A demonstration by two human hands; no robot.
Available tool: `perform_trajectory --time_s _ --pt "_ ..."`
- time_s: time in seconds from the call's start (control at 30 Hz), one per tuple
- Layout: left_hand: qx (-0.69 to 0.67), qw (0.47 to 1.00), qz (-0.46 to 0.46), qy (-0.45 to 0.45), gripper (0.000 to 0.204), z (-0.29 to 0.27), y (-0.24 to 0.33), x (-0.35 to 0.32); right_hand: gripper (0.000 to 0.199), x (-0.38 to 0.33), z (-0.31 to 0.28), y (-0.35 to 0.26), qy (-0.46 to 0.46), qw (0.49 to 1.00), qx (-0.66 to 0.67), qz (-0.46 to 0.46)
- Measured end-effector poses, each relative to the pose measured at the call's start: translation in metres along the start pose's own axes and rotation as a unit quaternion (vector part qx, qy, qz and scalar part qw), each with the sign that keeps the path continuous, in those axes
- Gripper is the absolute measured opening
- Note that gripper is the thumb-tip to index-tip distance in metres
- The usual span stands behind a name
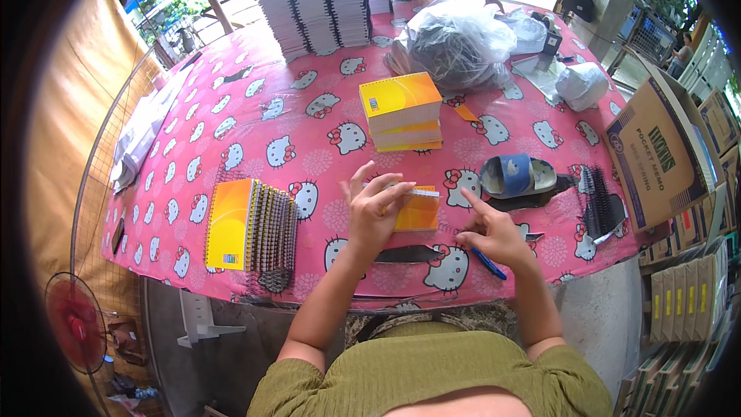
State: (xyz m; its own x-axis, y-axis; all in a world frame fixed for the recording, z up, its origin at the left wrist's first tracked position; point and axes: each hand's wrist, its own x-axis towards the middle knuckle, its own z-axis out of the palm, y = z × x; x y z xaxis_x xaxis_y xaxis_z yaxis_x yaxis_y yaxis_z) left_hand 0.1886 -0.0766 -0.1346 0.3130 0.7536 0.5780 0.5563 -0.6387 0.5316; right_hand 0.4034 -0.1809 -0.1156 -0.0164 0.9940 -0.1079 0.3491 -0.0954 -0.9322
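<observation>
In front of me a small orange-yellow notebook lies on the table. My left hand grips its left and upper edge, with some fingers raised and spread. On the notebook's right is my right hand, index finger stretched out and thumb apart from it, other fingers curled. A faint wire coil shows between the notebook and this hand. Just beneath the right hand is a slim blue tool; whether the curled fingers touch it is hidden. A dark strip lies below the notebook.
Left stands a row of spiral notebooks; another stack is ahead. Farther are tall notebook piles, a plastic bag and another person's hands. A blue slipper, black coils and a carton are right.
</observation>
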Motion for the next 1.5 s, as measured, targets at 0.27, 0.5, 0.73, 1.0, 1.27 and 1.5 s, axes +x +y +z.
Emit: perform_trajectory --time_s 0.27,0.5,0.73,1.0,1.27,1.5 --pt "-0.053 0.998 -0.014 -0.040 0.023 -0.001 0.002 0.004 0.101 0.019 0.025 -0.028 -0.083 0.996 -0.034 -0.001" --pt "-0.045 0.997 -0.052 -0.044 0.018 0.004 0.003 0.006 0.025 0.030 -0.008 -0.011 0.169 0.959 -0.115 -0.195" --pt "-0.049 0.998 -0.026 -0.024 0.018 0.003 0.004 -0.002 0.016 0.043 -0.004 -0.018 0.123 0.958 -0.129 -0.227" --pt "-0.051 0.998 -0.024 -0.008 0.018 0.003 0.006 -0.007 0.019 0.051 -0.006 -0.031 -0.019 0.999 -0.025 -0.013" --pt "-0.058 0.998 -0.025 -0.016 0.023 0.001 0.007 -0.011 0.017 0.037 0.023 -0.030 0.121 0.931 -0.269 -0.215" --pt "-0.047 0.999 -0.021 -0.006 0.022 0.003 0.006 -0.013 0.016 0.037 0.034 -0.032 0.170 0.916 -0.274 -0.237"
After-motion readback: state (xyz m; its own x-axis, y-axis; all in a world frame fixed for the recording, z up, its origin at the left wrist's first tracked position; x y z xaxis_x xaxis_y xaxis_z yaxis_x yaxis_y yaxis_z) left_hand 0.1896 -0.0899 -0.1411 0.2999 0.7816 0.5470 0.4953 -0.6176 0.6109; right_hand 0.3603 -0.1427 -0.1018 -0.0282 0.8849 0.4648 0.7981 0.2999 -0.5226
